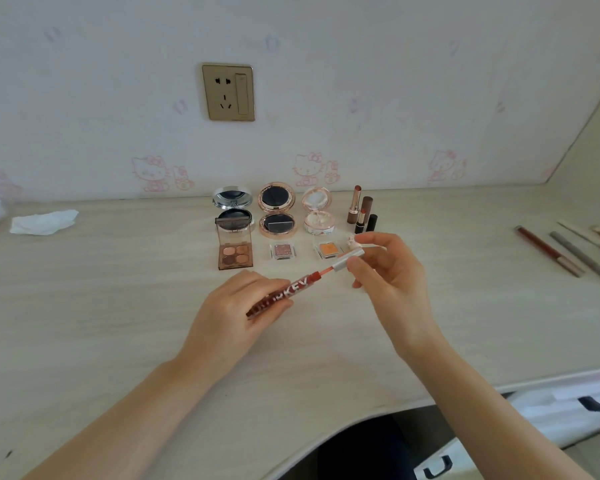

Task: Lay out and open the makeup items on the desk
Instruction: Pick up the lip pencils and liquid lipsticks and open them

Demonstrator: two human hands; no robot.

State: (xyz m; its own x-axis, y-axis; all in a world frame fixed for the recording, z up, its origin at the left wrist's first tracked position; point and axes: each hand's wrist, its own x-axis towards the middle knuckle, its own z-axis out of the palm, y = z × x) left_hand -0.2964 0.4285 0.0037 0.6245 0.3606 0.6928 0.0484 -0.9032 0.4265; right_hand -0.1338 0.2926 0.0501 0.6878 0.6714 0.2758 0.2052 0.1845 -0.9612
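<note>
The tabletop (118, 306) looked like pale matt wood grain. At frame centre, the lip gloss tube (284, 292) was glossy clear plastic, its cap (349, 259) frosted silver. Upper left lay crumpled white tissue (44, 221).

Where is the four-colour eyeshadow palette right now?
In the head view, the eyeshadow palette lies open on the desk, left of centre, just in front of the silver compact.

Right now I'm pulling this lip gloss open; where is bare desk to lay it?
Bare desk lies between the tissue and the eyeshadow palette, and near the front edge. Crowded around the compacts and lipsticks.
</note>
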